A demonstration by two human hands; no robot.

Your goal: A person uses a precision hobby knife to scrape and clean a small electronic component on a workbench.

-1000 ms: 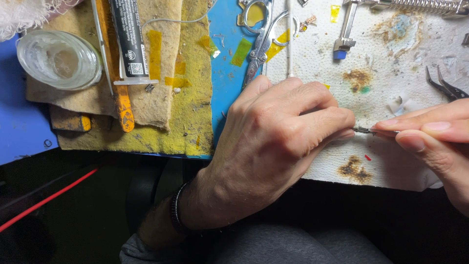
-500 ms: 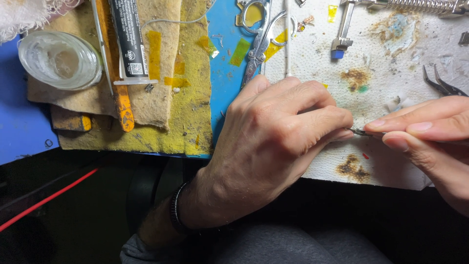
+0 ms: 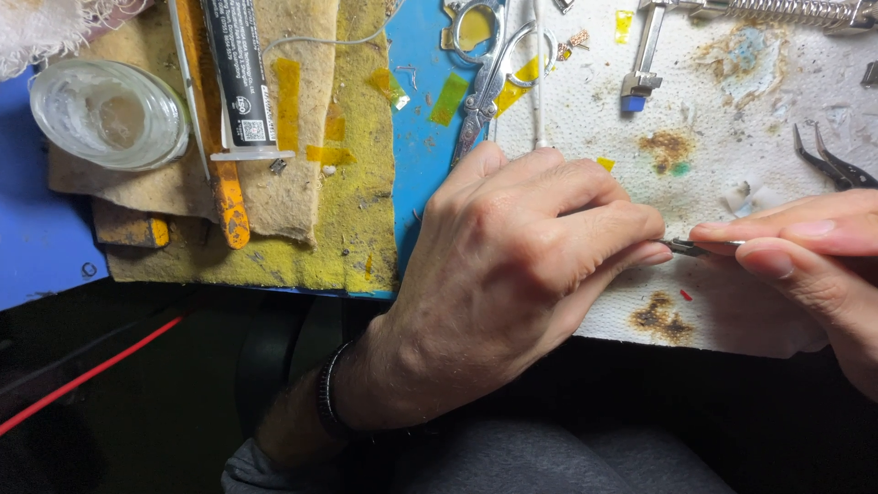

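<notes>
While both sets of fingers meet over the stained white paper towel [image 3: 732, 137], the left hand [image 3: 521, 265] is curled, fingertips pinched on a thin dark metal tool [image 3: 700, 246], and the right hand [image 3: 814, 265] pinches the tool's other end between thumb and forefinger. The tool sits just above the towel's near edge. Silver scissors [image 3: 489, 78] lie at the towel's left edge on the blue surface [image 3: 416, 119]; dark pliers [image 3: 832, 165] rest on its right side. Left of the towel, well apart: yellow fibrous pads [image 3: 347, 201], a black tube [image 3: 240, 78], a clear glass jar [image 3: 108, 114].
</notes>
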